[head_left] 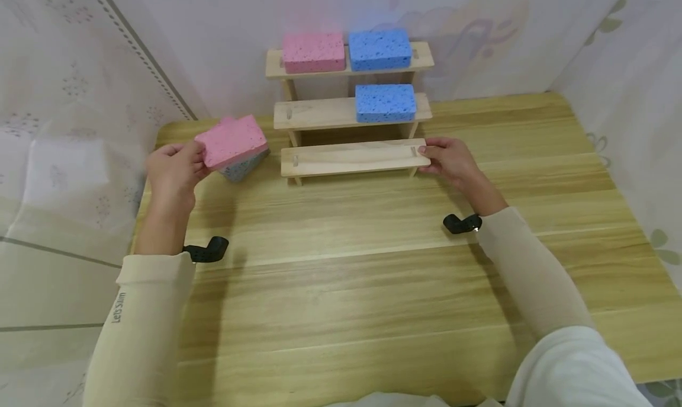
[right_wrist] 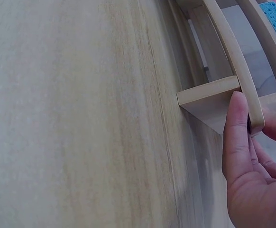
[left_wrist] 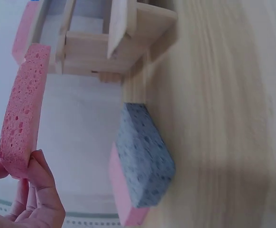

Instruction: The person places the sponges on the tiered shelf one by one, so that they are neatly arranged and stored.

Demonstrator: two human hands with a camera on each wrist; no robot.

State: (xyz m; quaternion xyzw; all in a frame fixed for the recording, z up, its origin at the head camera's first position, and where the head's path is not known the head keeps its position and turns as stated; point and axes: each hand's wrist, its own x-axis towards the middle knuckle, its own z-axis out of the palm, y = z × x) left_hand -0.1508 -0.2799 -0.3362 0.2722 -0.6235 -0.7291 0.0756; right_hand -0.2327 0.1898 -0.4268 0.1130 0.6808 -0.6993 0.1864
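Held pink sponge (head_left: 234, 140): seen at 10 o'clock from the head view's middle, lifted off the worktop (head_left: 330, 288), apart from the grey-blue sponge (left_wrist: 145, 156).
Left hand (head_left: 176, 170): 9 o'clock; held pink sponge pinched at one end between thumb and fingers.
Right hand (head_left: 453, 161): between 2 and 3 o'clock; 3 o'clock end of the lowest tier (head_left: 351, 157) gripped.
Wooden rack (head_left: 319, 114): 12 o'clock, stood on the worktop.
Slip risk: held pink sponge could be dropped or twisted, likely cause being a grip taken at one end only.
Rack risk: wooden rack could be dragged or tipped if the lowest tier is pulled or pressed too hard; upper sponges might then be shaken off.
Knock risk: grey-blue sponge could be shoved if the held one is swung low.
Pink sponges: three; one held, one on the top tier at 11 o'clock (head_left: 314, 53), one against or under the grey-blue one (left_wrist: 121, 190), cannot be told which.
Blue sponges: two; top tier (head_left: 380, 50) and middle tier (head_left: 385, 103).
Grey-blue sponge: one.
Tiers: three, one rack.
Black wrist units: two (head_left: 209, 250) (head_left: 462, 224).
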